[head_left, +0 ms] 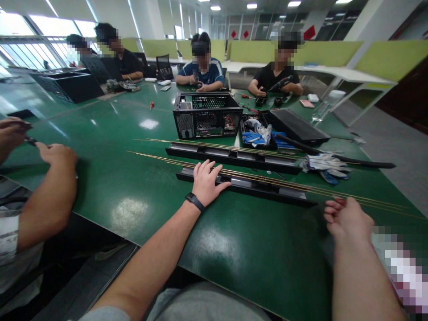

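Observation:
My left hand (207,182) lies with fingers spread over the near long black channel strip (284,195), across the thin gold rods (267,178) that run along it. A dark band is on that wrist. To the right, my right hand (349,218) is closed, fingertips curled together just past the strip's right end and close under the rods. Whatever those fingers hold, if anything, is hidden. Parallel behind lies a second black channel strip (210,154), also with gold rods along it. White and blue work gloves (326,166) rest at its right end.
An open black computer case (207,117) stands behind the strips. Beside it are a tray with gloves (257,133), a black panel (299,127) and a black tube (364,164). A co-worker's arms (50,178) reach in at left. Several people sit around the green table (133,214).

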Motion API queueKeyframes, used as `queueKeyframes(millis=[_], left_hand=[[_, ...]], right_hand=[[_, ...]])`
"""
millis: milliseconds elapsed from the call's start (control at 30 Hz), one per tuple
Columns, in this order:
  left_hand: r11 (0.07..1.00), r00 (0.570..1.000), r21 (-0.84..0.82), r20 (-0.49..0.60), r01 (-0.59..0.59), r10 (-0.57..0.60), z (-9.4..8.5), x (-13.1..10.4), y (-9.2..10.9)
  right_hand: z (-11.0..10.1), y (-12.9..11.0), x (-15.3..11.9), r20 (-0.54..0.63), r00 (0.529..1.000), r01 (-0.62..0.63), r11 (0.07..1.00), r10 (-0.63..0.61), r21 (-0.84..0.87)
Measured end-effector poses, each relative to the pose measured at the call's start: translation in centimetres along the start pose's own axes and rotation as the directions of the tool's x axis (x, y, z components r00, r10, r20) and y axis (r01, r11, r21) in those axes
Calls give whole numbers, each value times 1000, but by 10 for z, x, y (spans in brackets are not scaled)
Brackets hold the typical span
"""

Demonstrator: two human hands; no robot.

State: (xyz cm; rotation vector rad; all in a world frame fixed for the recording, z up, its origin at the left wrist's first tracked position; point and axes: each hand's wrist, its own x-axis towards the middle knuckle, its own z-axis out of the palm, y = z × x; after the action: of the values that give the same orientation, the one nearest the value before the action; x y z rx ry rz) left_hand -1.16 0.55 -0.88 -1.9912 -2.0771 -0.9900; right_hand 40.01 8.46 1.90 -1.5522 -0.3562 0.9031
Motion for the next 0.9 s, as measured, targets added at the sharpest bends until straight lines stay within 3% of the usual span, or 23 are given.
queueKeyframes(millis=[700,900], left_hand=[[1000,1000,-14,11,10,-10,1,0,-3],[1000,1000,-15,16,-9,9,1,-2,-2]], right_hand=[[3,10,-23,115,993,8,999,-4,-41],[3,15,-34,233,973,23,998,-9,-56]])
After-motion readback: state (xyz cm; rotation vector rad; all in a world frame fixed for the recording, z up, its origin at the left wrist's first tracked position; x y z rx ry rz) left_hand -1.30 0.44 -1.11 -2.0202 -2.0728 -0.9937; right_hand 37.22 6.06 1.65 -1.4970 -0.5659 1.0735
